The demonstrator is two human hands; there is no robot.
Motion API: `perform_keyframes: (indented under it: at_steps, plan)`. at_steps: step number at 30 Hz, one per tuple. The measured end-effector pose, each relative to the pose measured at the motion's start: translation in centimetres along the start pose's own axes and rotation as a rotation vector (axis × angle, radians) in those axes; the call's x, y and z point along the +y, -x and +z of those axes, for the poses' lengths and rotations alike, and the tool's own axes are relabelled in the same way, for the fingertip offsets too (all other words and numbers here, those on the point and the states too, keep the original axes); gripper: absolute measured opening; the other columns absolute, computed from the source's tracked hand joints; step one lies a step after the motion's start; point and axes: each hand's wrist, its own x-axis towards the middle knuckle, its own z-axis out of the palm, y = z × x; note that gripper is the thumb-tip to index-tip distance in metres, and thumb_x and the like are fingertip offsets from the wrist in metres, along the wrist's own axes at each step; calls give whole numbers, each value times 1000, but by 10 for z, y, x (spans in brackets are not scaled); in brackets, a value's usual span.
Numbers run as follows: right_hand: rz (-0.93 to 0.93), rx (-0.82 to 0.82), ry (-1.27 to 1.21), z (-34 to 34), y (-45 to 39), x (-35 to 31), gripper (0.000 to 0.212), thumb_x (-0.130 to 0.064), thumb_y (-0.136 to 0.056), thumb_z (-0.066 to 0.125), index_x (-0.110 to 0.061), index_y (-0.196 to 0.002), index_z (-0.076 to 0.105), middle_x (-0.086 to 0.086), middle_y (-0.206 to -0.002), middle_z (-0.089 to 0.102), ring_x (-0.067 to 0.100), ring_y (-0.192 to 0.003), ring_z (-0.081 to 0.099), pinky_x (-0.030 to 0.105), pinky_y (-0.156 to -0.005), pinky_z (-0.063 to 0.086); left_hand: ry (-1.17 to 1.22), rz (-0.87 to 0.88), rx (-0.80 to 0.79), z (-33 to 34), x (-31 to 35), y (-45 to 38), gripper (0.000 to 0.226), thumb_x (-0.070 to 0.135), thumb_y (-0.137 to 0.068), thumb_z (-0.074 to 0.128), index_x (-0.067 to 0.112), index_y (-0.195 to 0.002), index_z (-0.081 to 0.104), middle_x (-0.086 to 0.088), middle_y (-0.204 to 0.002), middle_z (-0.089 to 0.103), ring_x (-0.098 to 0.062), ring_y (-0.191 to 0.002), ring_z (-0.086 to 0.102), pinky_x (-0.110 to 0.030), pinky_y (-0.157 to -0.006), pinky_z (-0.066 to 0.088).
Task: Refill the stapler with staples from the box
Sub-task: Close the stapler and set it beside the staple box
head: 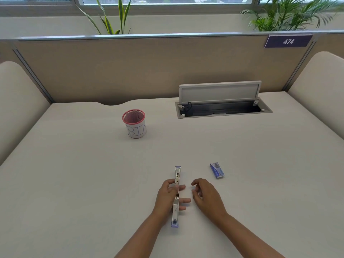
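Observation:
A small metal stapler [176, 209] with purple ends is swung fully open into one long strip, running away from me over the table. My left hand [167, 196] grips it around its middle hinge. My right hand [204, 196] hovers just right of the stapler with fingers curled and apart, holding nothing. A small blue staple box [217, 170] lies flat on the table, a short way beyond and right of my right hand; it looks closed.
A red mesh cup [134, 123] labelled "BIN" stands further back on the left. An open cable hatch [223, 107] with its lid raised sits at the back right. Beige partition walls enclose the white desk [74, 183] on three sides.

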Motion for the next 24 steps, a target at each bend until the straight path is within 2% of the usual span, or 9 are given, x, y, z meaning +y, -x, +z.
perform_keyframes:
  at_steps: [3,7,9,12,15,18,21,24]
  plan:
    - [-65,-41,4,-4,3,-1,22,-21,-79,60,-25,-101,55,-13,-82,51,-5,-69,44,9,-67,34,10,-2,14,0,1,0,14,21,-96,44,23,-110,45,-1,-112,65,-32,-72,72,-27,-46,52]
    - [-274,-164,114,-4,13,-1,26,-39,-75,57,-25,-97,57,-10,-90,56,-2,-81,47,22,-76,35,47,14,45,1,0,0,16,16,-94,46,21,-109,44,-2,-111,65,-37,-72,71,-28,-45,52]
    - [-298,-178,139,-3,14,-1,36,-51,-75,55,-22,-96,57,-8,-93,57,5,-86,50,25,-78,36,54,20,63,1,0,-1,16,13,-94,47,20,-108,44,-2,-110,65,-39,-72,71,-29,-45,52]
    - [-288,-177,150,-4,12,-1,49,-62,-73,55,-19,-96,57,-7,-94,57,6,-85,48,21,-76,31,36,50,59,2,-1,0,17,8,-95,42,17,-110,42,-2,-112,65,-40,-74,70,-32,-49,54]
    - [-268,-159,112,-3,11,-1,39,-54,-74,59,-19,-93,57,-7,-91,57,-4,-76,41,21,-73,31,11,69,57,2,-2,1,16,10,-97,41,18,-111,42,-1,-113,64,-38,-74,71,-33,-50,56]
    - [-230,-144,70,-2,10,-2,32,-47,-72,55,-19,-88,56,-8,-86,57,-10,-70,37,23,-71,31,-1,77,46,2,-1,1,14,12,-97,43,21,-108,44,0,-112,64,-34,-73,71,-33,-52,56]
    - [-234,-155,84,0,9,1,27,-44,-75,59,-21,-87,56,-7,-85,56,-10,-69,35,22,-70,30,-8,69,55,0,-4,0,14,14,-96,46,22,-107,46,0,-110,66,-33,-73,71,-33,-52,56]
    - [-233,-158,62,2,8,5,28,-51,-80,58,-23,-85,55,-6,-83,56,-9,-68,37,21,-69,31,-46,72,67,-2,-7,-2,13,16,-95,47,22,-107,48,-1,-109,68,-30,-72,69,-33,-53,57]
